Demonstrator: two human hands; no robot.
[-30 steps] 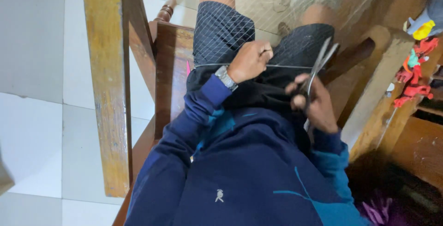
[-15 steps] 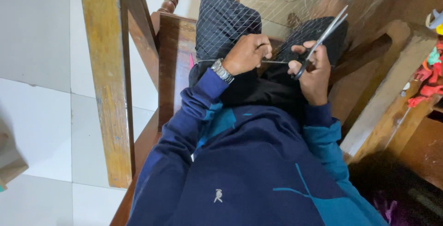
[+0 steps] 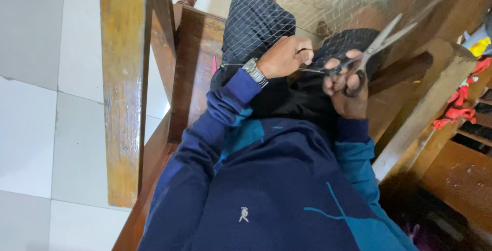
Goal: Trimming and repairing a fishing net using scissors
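Observation:
I sit on a wooden chair (image 3: 197,61) with a thin white fishing net (image 3: 307,5) draped over my dark shorts and knees. My left hand (image 3: 284,56), with a metal wristwatch (image 3: 254,71) on the wrist, pinches a taut strand of the net. My right hand (image 3: 347,89) grips black-handled scissors (image 3: 376,46), whose blades are parted and point up and to the right. The two hands almost touch above my lap. Blue sleeves cover both my arms.
A worn wooden beam (image 3: 123,87) stands upright at the left over white floor tiles (image 3: 36,128). Wooden slats (image 3: 425,107) and a bench lie at the right, with red and yellow scraps (image 3: 461,102) on them.
My right hand with the scissors has come up and in toward my left hand. The blades now stand open beside the strand that my left hand holds.

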